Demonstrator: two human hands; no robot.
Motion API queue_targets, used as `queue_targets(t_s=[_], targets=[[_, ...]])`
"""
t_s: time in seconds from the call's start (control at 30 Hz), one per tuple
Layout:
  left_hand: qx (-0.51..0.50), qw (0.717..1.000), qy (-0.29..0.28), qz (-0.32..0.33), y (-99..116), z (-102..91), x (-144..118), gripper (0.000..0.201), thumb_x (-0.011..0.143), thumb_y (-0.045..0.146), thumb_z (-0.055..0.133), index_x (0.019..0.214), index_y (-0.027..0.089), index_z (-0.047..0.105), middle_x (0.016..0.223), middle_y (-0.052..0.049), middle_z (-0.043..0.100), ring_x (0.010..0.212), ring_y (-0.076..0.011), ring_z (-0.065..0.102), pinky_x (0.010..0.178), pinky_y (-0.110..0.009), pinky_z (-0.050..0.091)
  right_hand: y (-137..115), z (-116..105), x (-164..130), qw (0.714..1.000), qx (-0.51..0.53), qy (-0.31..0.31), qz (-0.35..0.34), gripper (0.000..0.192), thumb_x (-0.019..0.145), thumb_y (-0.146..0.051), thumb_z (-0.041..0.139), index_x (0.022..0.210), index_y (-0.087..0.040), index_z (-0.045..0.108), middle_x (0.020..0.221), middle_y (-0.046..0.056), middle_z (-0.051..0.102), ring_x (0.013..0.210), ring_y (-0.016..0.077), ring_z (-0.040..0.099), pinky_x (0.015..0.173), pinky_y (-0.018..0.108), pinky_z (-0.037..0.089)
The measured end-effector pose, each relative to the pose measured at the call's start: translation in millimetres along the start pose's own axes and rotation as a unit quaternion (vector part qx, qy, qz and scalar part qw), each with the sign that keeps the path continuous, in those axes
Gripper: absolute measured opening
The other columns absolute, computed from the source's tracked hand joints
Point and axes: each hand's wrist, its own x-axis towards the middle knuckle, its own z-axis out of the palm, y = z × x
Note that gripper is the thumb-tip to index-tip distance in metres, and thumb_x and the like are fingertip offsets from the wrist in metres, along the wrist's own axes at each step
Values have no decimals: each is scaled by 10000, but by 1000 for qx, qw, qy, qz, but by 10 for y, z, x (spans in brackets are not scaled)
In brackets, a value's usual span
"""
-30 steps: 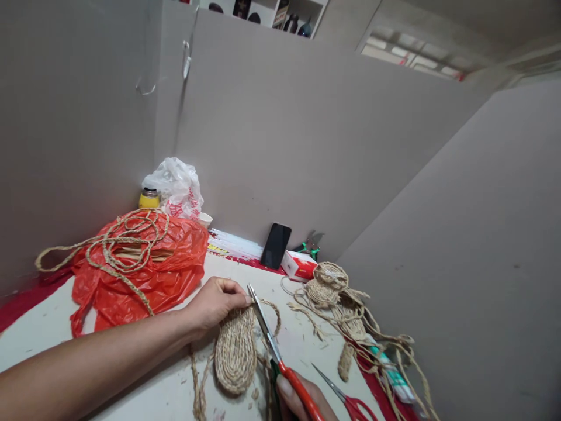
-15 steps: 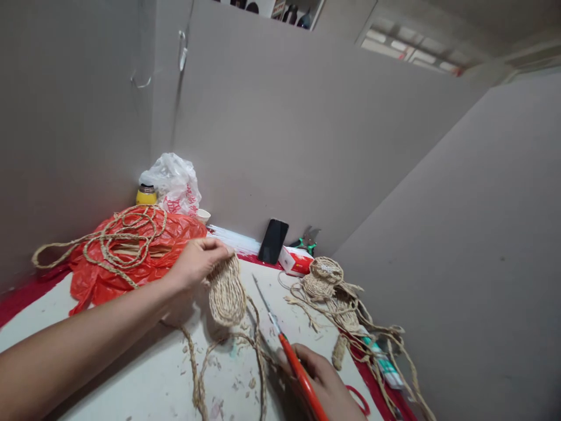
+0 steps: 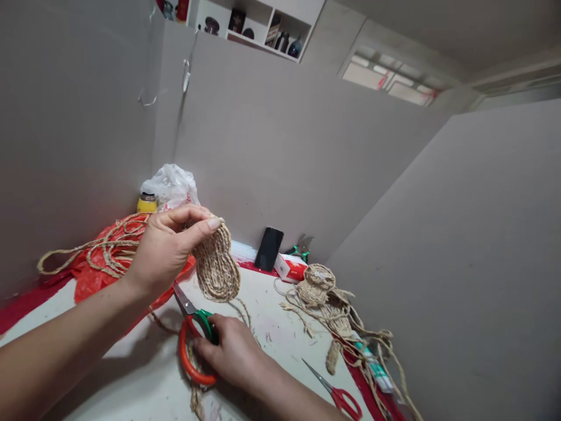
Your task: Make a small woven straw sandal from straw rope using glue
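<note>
Over the bench [image 3: 131,380]: quick rundown of what's going on.
Left hand [image 3: 164,248]: fingers pinch the woven straw piece [image 3: 215,269], now lifted clear of the bench; a second ago it lay flat.
Right hand [image 3: 234,354]: fingers wrapped round the orange-handled scissors [image 3: 193,333], swung low under the piece, blades pointing left.
Meaning: looks like trimming from below, loose strands [image 3: 195,397] dangling.
Nearby: second red scissors [image 3: 335,392], finished straw bits [image 3: 322,289], red bag [image 3: 94,269].
</note>
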Motion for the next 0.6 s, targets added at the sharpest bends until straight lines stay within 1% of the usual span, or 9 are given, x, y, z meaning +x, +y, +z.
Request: queue_targets(t_s=[0.07, 0.13, 0.2, 0.3, 0.37, 0.43, 0.47, 0.53, 0.6], targets=[[6, 1000, -13, 1, 23, 15, -23, 93, 694, 257, 708, 690, 167, 687, 718, -1, 662, 708, -132, 595, 684, -248, 468, -16, 2, 20, 999, 16, -4, -35, 183, 803, -354, 554, 807, -202, 656, 663, -1, 647, 571, 127, 539, 507, 216, 317], [8, 1000, -15, 9, 44, 23, -39, 82, 700, 241, 700, 675, 166, 679, 716, 5, 655, 705, -125, 593, 677, -241, 471, 33, -61, 17, 998, 17, 11, -52, 164, 829, -304, 534, 872, -206, 658, 697, -8, 663, 596, 118, 562, 536, 201, 350], [6, 1000, -18, 14, 59, 25, -50, 86, 706, 233, 696, 660, 165, 667, 729, 5, 652, 713, -121, 592, 679, -235, 474, 134, -152, 21, 998, -9, 45, -33, 200, 850, -292, 510, 964, -199, 647, 776, 11, 684, 655, 125, 592, 592, 204, 377], [15, 999, -31, 17, 61, 23, -58, 101, 714, 243, 692, 660, 164, 661, 754, -1, 655, 732, -122, 590, 687, -230, 473, 317, -227, 37, 994, -67, 88, 19, 272, 837, -309, 519, 1034, -151, 618, 919, 102, 679, 772, 191, 606, 649, 257, 377], [25, 999, -43, 10, 48, 23, -60, 114, 714, 258, 693, 656, 165, 660, 743, 1, 650, 720, -118, 581, 679, -226, 465, 422, -213, 40, 991, -96, 81, 38, 229, 786, -283, 570, 956, -147, 639, 870, 109, 687, 750, 212, 609, 622, 266, 362], [26, 998, -59, -9, 22, 28, -56, 131, 705, 272, 698, 642, 166, 652, 714, 7, 638, 699, -113, 566, 665, -223, 452, 521, -197, 42, 990, -113, 63, 48, 123, 764, -229, 574, 830, -170, 660, 770, 73, 696, 693, 194, 612, 592, 251, 350], [23, 997, -66, -22, 5, 31, -53, 137, 696, 276, 704, 636, 166, 648, 696, 12, 628, 685, -109, 557, 655, -220, 444, 578, -212, 46, 990, -119, 59, 52, 112, 771, -206, 556, 785, -182, 665, 745, 57, 698, 682, 183, 614, 588, 244, 349], [13, 996, -76, -50, -32, 37, -44, 145, 679, 277, 715, 626, 164, 641, 665, 22, 608, 656, -98, 536, 637, -214, 425, 733, -321, 69, 986, -134, 68, 68, 180, 804, -176, 500, 766, -193, 676, 763, 51, 706, 701, 174, 620, 602, 239, 354], [3, 994, -78, -72, -65, 43, -32, 152, 672, 278, 720, 622, 161, 637, 651, 27, 599, 636, -90, 521, 622, -213, 408, 940, -527, 108, 978, -156, 91, 101, 235, 819, -147, 459, 786, -173, 690, 774, 85, 708, 714, 198, 627, 613, 263, 358]])
